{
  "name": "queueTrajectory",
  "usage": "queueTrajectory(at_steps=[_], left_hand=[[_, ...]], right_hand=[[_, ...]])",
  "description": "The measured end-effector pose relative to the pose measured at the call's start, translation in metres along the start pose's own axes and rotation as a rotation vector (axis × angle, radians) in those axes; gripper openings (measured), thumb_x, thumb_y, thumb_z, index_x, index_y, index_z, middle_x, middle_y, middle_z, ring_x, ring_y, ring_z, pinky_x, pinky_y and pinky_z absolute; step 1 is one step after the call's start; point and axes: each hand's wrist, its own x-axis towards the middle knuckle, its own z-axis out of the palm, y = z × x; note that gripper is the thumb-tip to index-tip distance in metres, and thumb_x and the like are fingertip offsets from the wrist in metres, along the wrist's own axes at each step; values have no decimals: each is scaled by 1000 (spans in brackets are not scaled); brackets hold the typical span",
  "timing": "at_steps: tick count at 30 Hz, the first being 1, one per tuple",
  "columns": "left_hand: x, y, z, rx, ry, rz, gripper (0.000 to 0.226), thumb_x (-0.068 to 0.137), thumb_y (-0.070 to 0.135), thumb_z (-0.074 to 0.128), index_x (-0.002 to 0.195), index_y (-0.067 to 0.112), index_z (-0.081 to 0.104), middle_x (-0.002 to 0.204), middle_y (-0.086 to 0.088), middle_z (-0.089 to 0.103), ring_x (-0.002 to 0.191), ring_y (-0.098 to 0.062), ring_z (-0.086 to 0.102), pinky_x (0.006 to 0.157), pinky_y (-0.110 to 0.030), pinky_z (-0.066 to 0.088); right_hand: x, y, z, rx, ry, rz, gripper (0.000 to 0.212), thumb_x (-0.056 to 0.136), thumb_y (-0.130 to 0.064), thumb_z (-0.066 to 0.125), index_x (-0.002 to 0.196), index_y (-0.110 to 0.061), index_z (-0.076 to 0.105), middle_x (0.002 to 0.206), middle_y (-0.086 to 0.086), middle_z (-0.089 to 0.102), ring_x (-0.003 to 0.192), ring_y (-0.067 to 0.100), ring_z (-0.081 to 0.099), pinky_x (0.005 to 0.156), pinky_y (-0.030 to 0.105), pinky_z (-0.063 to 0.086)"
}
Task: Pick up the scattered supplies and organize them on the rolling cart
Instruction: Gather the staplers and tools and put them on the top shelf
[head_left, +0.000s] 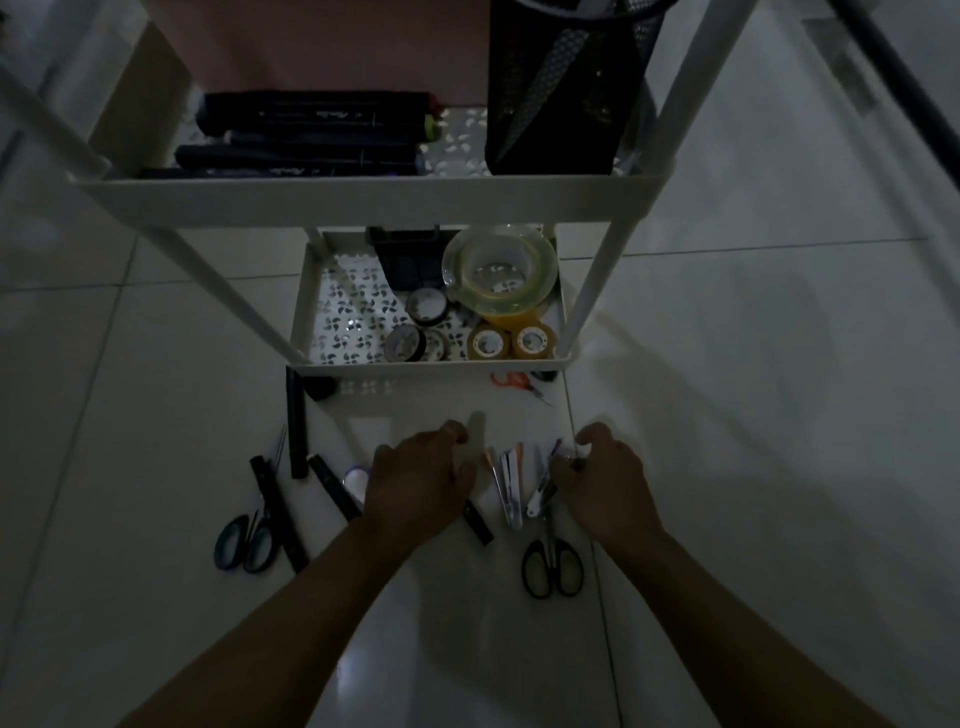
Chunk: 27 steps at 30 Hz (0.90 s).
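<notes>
Supplies lie scattered on the dim tiled floor in front of the white rolling cart (363, 200). My left hand (418, 480) rests palm down over a black marker (478, 522), fingers curled. My right hand (605, 480) pinches the top of a pen (543, 486) beside a bundle of pens (509, 483). Black-handled scissors (553, 569) lie below my right hand. Teal-handled scissors (244, 540) and several black markers (297, 423) lie at the left. Orange scissors (514, 382) sit under the cart's lower tray edge.
The lower tray (431, 366) holds a large clear tape roll (498, 267), small tape rolls (511, 343) and a dark box. The upper tray carries black markers (311, 135) and a black mesh holder (566, 88). Cart legs slant at both sides.
</notes>
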Motion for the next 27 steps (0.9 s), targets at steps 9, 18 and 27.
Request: queueTrajectory(at_steps=[9, 18, 27], left_hand=[[-2, 37, 20, 181, -124, 43, 56, 98, 52, 35, 150, 33, 25, 134, -8, 55, 122, -33, 51, 103, -46, 34], [5, 56, 33, 142, -45, -67, 40, 91, 48, 47, 123, 24, 51, 114, -7, 63, 106, -30, 59, 88, -39, 40], [-2, 46, -5, -415, 55, -56, 70, 87, 23, 63, 147, 18, 27, 121, -8, 55, 107, -26, 58, 80, -27, 46]], right_hand=[[-7, -1, 17, 8, 25, 6, 25, 85, -29, 63, 100, -20, 46, 89, 11, 63, 73, 26, 60, 61, 38, 54], [-13, 19, -22, 101, 53, 30, 62, 81, -24, 71, 133, -20, 39, 119, 15, 61, 91, 24, 60, 73, 27, 45], [-20, -26, -34, 176, 43, -100, 35, 76, -17, 71, 106, -25, 55, 97, 2, 63, 83, 21, 63, 74, 39, 56]])
